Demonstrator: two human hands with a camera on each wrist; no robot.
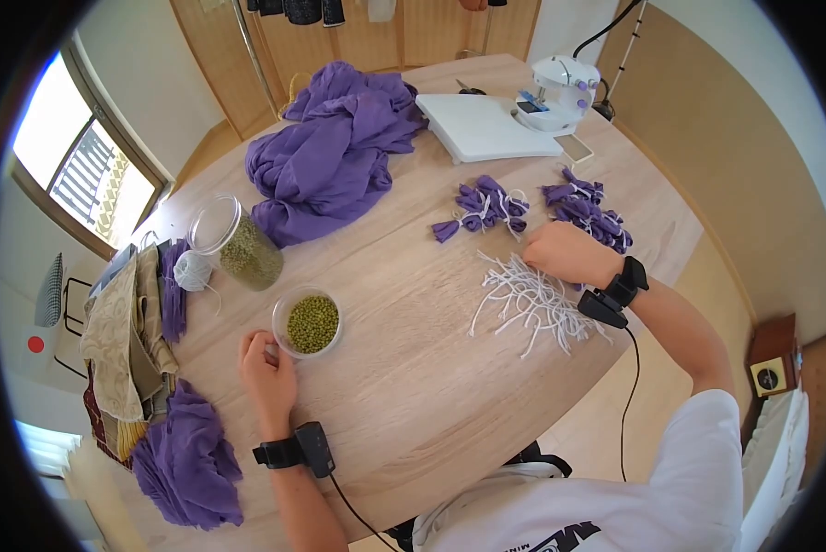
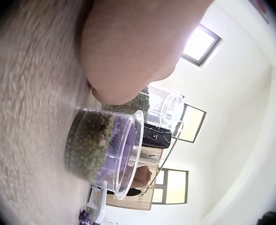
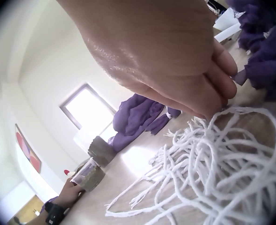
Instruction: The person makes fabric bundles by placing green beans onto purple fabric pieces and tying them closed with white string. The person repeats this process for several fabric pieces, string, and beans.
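My right hand (image 1: 569, 253) is over a loose pile of white cords (image 1: 537, 308), its fingers curled down and pinching at the pile's far end. In the right wrist view, a looped cord (image 3: 250, 110) runs up to the fingertips, which partly hide it. Beside that hand lie two bunches of knotted purple cloth tied with white cord, one at left (image 1: 486, 207) and one at right (image 1: 592, 216). My left hand (image 1: 267, 373) rests on the table with loosely curled fingers, right against a clear plastic tub (image 2: 128, 154) of green beans (image 1: 311, 324).
A lidded jar (image 1: 247, 248) stands behind the tub, near a ball of white cord (image 1: 192, 271). Purple cloth (image 1: 339, 138) is heaped at the back, and more (image 1: 187, 460) lies front left by folded fabrics (image 1: 123, 313). A white sewing machine (image 1: 560, 92) stands back right.
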